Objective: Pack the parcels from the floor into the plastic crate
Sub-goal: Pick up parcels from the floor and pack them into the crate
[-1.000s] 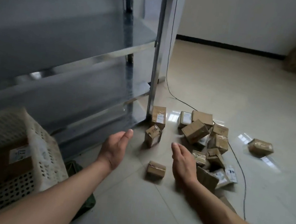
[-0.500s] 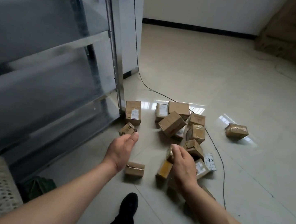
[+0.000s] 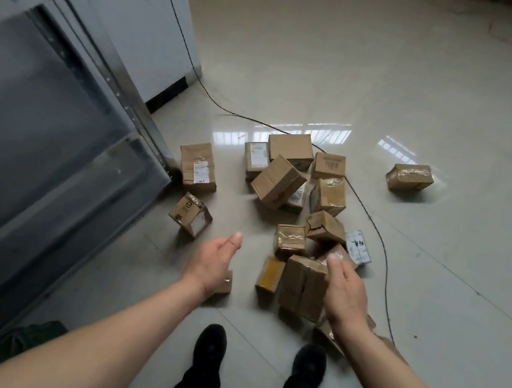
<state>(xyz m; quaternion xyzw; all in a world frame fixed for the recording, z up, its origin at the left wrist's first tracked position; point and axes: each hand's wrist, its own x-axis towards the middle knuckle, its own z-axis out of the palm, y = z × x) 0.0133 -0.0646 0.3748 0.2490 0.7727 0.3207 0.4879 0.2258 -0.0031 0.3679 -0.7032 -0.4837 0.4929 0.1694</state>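
Note:
Several brown cardboard parcels lie scattered on the glossy tiled floor ahead of my feet. A tall parcel [image 3: 302, 286] stands just left of my right hand [image 3: 344, 295], which is open, palm turned inward, holding nothing. My left hand [image 3: 214, 261] is also open and empty, hovering over a small parcel [image 3: 224, 283] that it mostly hides. A labelled parcel [image 3: 198, 166] sits by the shelf post, and a tilted one [image 3: 190, 214] lies below it. One parcel [image 3: 410, 176] lies alone at the right. The plastic crate is out of view.
A metal shelf unit [image 3: 62, 122] fills the left side, its post [image 3: 166, 169] touching the floor near the parcels. A black cable [image 3: 374, 222] runs across the floor through the pile. My black shoes [image 3: 210, 345] stand just behind the parcels. A green object [image 3: 31, 332] lies under the shelf.
My view has turned right and tilted down; the white crate has left the frame. Both hands have come closer to the nearest parcels, still empty. My feet now show.

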